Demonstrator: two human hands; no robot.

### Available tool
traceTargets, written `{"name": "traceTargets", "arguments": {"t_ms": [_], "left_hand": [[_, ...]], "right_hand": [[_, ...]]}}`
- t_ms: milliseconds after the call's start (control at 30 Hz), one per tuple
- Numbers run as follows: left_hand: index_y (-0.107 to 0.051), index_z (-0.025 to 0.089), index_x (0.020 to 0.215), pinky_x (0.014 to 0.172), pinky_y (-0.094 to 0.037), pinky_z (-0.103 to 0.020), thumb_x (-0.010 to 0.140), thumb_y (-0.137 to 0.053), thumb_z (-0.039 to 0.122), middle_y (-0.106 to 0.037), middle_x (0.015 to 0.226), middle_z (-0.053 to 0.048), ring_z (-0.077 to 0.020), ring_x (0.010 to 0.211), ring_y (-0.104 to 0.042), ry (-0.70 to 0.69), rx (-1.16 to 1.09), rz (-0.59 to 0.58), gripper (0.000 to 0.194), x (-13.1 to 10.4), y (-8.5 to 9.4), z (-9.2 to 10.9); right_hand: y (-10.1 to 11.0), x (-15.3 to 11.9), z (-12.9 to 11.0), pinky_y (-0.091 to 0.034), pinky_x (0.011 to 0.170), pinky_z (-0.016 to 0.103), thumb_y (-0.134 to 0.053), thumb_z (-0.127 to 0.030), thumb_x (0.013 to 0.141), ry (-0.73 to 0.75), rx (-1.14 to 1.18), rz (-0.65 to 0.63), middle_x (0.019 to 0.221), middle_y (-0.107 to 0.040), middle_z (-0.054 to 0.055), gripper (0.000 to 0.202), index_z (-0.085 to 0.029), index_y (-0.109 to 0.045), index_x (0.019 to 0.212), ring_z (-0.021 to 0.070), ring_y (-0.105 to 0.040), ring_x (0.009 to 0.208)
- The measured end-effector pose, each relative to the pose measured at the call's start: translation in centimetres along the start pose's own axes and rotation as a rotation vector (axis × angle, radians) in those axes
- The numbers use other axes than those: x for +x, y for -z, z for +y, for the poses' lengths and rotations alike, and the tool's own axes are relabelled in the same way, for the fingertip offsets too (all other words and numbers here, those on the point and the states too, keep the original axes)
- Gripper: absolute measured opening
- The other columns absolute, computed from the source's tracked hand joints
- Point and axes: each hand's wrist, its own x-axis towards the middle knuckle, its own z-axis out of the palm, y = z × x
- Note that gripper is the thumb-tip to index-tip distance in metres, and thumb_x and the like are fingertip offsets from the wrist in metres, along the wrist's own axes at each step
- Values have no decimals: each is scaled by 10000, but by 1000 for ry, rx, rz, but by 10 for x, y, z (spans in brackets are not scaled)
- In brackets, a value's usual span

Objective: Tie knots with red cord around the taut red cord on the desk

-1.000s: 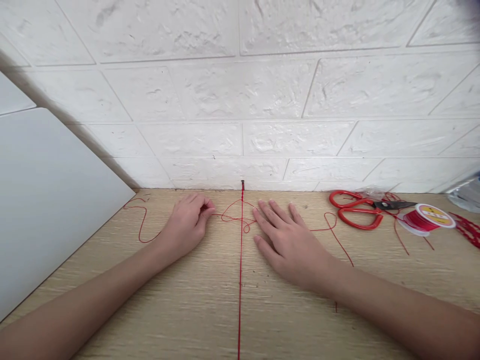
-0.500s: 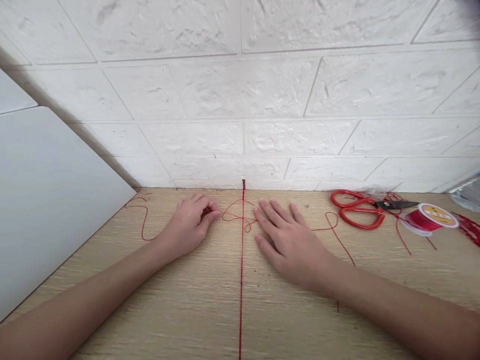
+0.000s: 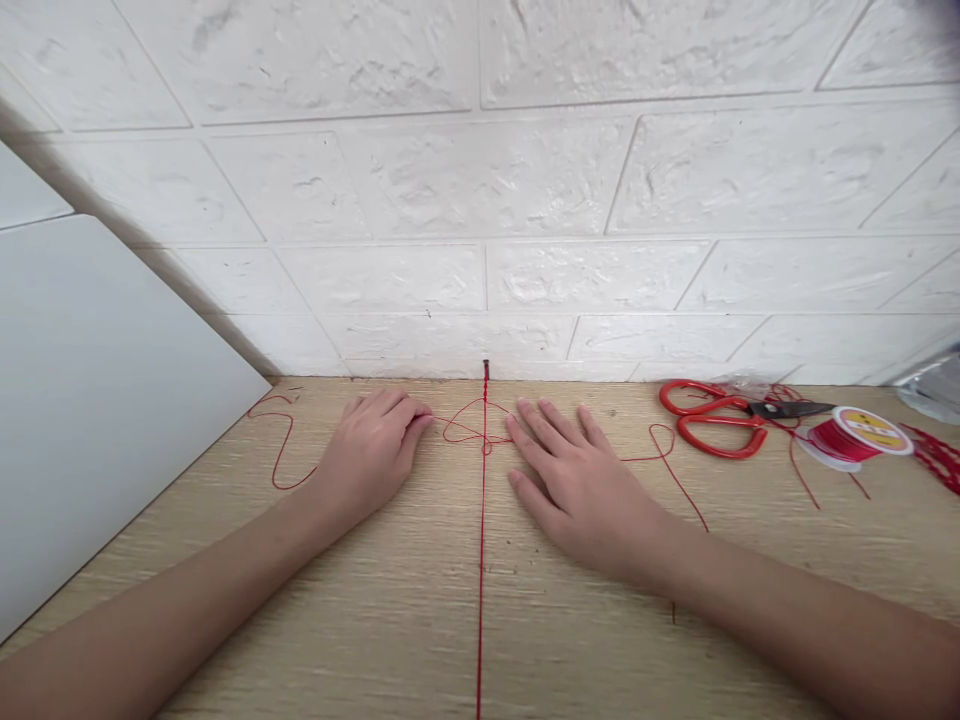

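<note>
A thin red cord (image 3: 482,560) runs straight toward me from a dark anchor (image 3: 486,365) at the foot of the wall, with a short twisted or knotted stretch near the top. Thin red thread lies in loops (image 3: 461,436) across it. On the left, my left hand (image 3: 379,440) pinches the red thread between thumb and fingertips. My right hand (image 3: 574,475) lies flat with its fingers spread, the fingertips touching the right side of the loops. Part of the thread passes hidden under this hand and comes out as a loose tail (image 3: 679,487) to its right.
At the right lie red-handled scissors (image 3: 724,435), with a spool of red thread (image 3: 847,440) by the blades. Red braided cord (image 3: 937,455) and a clear plastic item (image 3: 934,385) sit farther right. A white panel (image 3: 112,400) stands at the left, and a white brick wall (image 3: 480,200) closes the back.
My left hand has shifted slightly left, and thread now stretches from its fingertips to the loops. The small loop near the straight cord has drawn smaller and moved left. My right hand stays put.
</note>
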Motion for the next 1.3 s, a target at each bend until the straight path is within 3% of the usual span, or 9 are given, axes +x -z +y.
{"name": "traceTargets", "arguments": {"t_ms": [300, 600, 1067, 1133, 1300], "left_hand": [[-627, 187, 927, 822, -418, -388, 987, -453, 295, -662, 910, -58, -221, 878, -602, -11, -52, 43, 213, -2, 6, 6], [-591, 196, 902, 829, -419, -391, 966, -493, 283, -660, 895, -48, -209, 860, -600, 37, -33, 168, 146, -4, 9, 7], [-608, 218, 890, 825, -411, -385, 910, -552, 269, -688, 900, -25, -206, 840, -621, 56, -28, 223, 78, -5, 9, 7], [-604, 219, 859, 810, -406, -387, 881, -559, 258, -690, 887, -21, -206, 821, -620, 95, -20, 210, 63, -5, 10, 6], [-546, 217, 714, 755, -369, -407, 772, -568, 234, -666, 785, -22, -226, 766, -594, 218, 95, 53, 64, -3, 11, 5]], "right_hand": [[1, 0, 0, -143, 1213, 632, -257, -444, 1045, 1, 7, -4, 1646, -235, 107, 601, -184, -292, 1586, 330, -178, 1528], [0, -1, 0, -145, 1213, 633, -266, -444, 1044, -2, 7, 1, 1647, -226, 115, 606, -186, -273, 1592, 328, -172, 1529], [0, -1, 0, -143, 1211, 641, -253, -447, 1043, -1, 0, -8, 1646, -222, 115, 612, -174, -272, 1591, 328, -169, 1530], [1, -1, -1, -143, 1210, 640, -250, -447, 1043, -5, 0, -10, 1648, -217, 115, 612, -175, -271, 1591, 328, -171, 1530], [1, -1, -1, -142, 1212, 641, -273, -440, 1038, -6, 15, 4, 1650, -222, 109, 607, -180, -287, 1586, 332, -178, 1528]]}}
